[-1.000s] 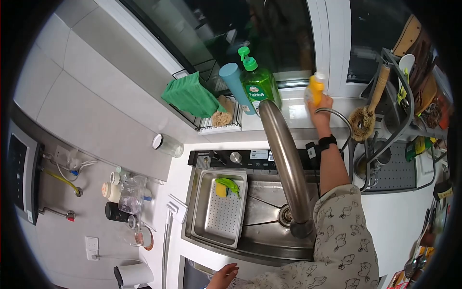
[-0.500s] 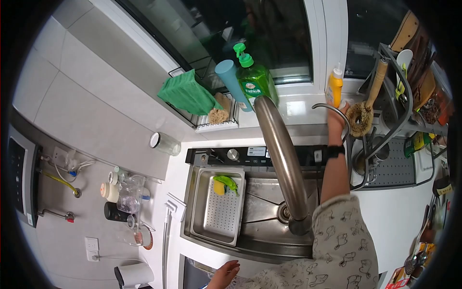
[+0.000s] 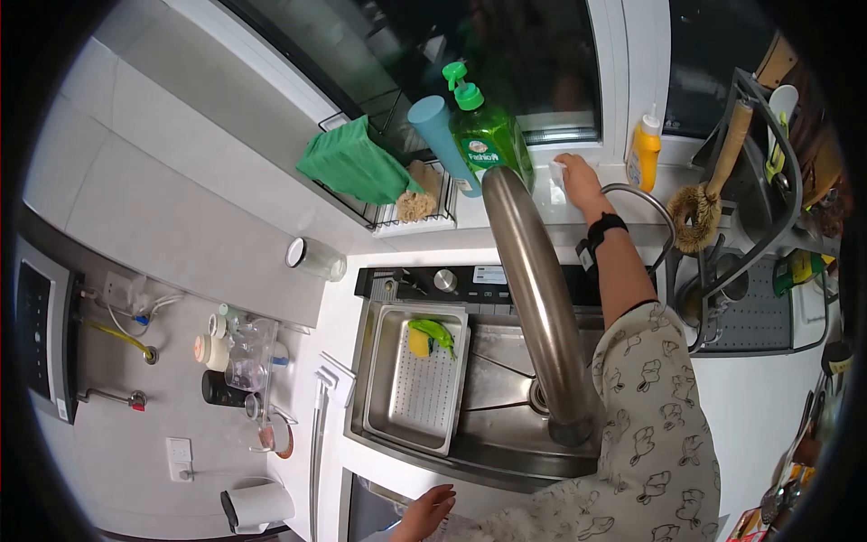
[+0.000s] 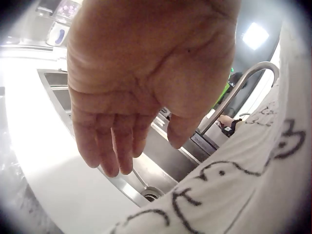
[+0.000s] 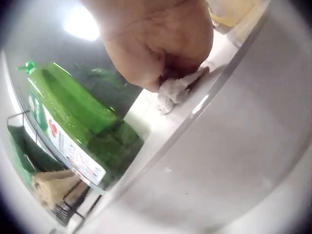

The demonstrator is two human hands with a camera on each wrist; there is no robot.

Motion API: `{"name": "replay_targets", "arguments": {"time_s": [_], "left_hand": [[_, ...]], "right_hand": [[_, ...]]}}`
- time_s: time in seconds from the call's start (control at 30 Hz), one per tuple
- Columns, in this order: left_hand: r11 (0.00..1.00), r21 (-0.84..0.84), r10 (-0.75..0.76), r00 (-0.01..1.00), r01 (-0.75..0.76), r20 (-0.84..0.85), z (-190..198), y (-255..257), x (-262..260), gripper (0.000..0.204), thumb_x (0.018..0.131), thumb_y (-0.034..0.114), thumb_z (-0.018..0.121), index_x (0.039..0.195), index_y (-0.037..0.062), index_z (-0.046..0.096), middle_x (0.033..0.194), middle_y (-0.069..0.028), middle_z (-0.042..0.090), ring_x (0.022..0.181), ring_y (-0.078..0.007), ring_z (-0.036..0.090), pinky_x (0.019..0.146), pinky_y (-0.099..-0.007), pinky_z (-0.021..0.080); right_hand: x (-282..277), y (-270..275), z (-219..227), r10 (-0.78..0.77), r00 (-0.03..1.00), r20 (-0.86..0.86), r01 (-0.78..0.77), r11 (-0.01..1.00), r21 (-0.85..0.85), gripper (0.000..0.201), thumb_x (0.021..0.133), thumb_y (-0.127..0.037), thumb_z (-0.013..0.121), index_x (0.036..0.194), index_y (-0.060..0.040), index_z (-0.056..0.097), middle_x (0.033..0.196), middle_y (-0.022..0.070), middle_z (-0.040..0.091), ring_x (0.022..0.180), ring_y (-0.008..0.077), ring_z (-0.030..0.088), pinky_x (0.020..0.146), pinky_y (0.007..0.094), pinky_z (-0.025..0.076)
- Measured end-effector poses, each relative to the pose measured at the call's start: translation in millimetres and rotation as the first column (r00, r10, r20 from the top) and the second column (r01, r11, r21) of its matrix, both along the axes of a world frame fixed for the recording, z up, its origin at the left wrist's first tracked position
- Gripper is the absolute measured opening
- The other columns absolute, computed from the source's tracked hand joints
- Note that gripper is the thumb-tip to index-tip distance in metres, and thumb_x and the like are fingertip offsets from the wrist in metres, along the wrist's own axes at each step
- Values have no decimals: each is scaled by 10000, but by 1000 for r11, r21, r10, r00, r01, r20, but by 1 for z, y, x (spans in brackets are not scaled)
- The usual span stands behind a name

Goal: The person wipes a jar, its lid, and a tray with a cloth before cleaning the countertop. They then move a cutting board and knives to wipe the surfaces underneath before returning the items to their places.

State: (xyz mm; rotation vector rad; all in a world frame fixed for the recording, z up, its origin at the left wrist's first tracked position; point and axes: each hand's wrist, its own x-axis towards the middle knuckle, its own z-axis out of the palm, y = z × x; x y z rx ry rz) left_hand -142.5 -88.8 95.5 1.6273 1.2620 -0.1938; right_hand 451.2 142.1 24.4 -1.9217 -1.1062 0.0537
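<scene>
On the windowsill my right hand (image 3: 582,185) grips a crumpled white wipe (image 5: 174,92), pressing it near the sill's surface with curled fingers. To its right stands an upright yellow squeeze bottle (image 3: 645,154) with a white cap. A large green pump bottle of liquid soap (image 3: 488,140) is on the left of this hand, beside a blue bottle (image 3: 442,140). My left hand (image 3: 427,512) hangs in front of the sink's near edge, palm visible in the left wrist view, fingers relaxed and holding nothing.
The curved steel faucet (image 3: 533,289) rises between me and the sill. A perforated tray (image 3: 411,406) in the sink holds a green pepper (image 3: 433,334) and a yellow piece (image 3: 418,343). At right are a round brush (image 3: 695,217) and a dish rack (image 3: 754,312).
My right hand carried the yellow bottle rightward along the sill, let go of it there, then moved back left and took hold of the white wipe. The left hand stayed about the same.
</scene>
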Motion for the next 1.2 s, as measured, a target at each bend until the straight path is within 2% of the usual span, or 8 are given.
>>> {"name": "replay_targets", "arguments": {"time_s": [0.27,0.73,0.83,0.93,1.0,1.07,1.17,1.2], "left_hand": [[995,-99,-4,998,-1,-57,-13,-5,12,415,921,256,549,1247,5,492,1140,-135,614,1051,-221,597,883,-308,476],[990,-50,-133,987,129,-91,0,3,49,410,909,262,562,1243,35,494,1141,-143,615,1039,-270,601,871,-331,485],[979,-37,-202,979,201,-28,-6,10,51,422,909,278,559,1249,39,489,1142,-133,616,1040,-273,599,872,-337,481],[979,-57,-197,980,196,-8,-8,18,40,425,906,281,562,1250,43,490,1138,-129,619,1047,-269,596,873,-335,477],[983,-7,-185,983,185,10,-10,25,32,429,900,281,570,1250,47,489,1124,-134,623,1045,-271,594,868,-338,477],[974,-19,-226,974,225,-25,-15,37,27,430,897,284,574,1245,45,491,1120,-139,622,1042,-278,594,863,-342,477],[976,11,-215,977,215,-7,-21,50,26,430,893,287,578,1236,42,496,1116,-150,618,1037,-292,591,853,-348,478],[981,58,-189,981,186,43,-23,55,26,428,892,288,579,1232,40,498,1117,-155,615,1035,-299,590,848,-351,478]], "right_hand": [[10,17,0,206,929,308,-156,971,-179,354,783,75,465,1059,-54,646,1014,183,558,939,350,551,862,375,454],[-58,-25,-4,246,966,84,-242,969,-58,341,753,96,471,922,-124,670,1082,83,584,1069,304,488,955,353,388],[-76,-36,7,495,855,156,-468,865,-179,308,752,79,481,901,-110,673,1037,104,598,1007,306,524,903,348,415],[-82,-53,31,623,764,-168,-643,713,-281,272,752,54,486,892,-91,669,1003,128,600,947,321,549,862,352,432],[-64,-70,43,324,886,-332,-330,943,40,260,772,34,487,928,-85,657,920,107,593,788,282,573,730,344,465],[-20,-59,33,162,987,-11,-155,961,231,280,785,10,490,1017,-48,636,1115,183,579,1028,339,541,886,349,429],[37,-11,-72,293,956,15,-293,951,98,354,805,8,472,1146,-13,565,1168,207,560,1082,352,524,923,346,425],[25,-14,-64,175,830,530,-225,974,31,405,823,11,442,1225,21,492,1187,216,552,1112,360,512,952,361,419]]}}
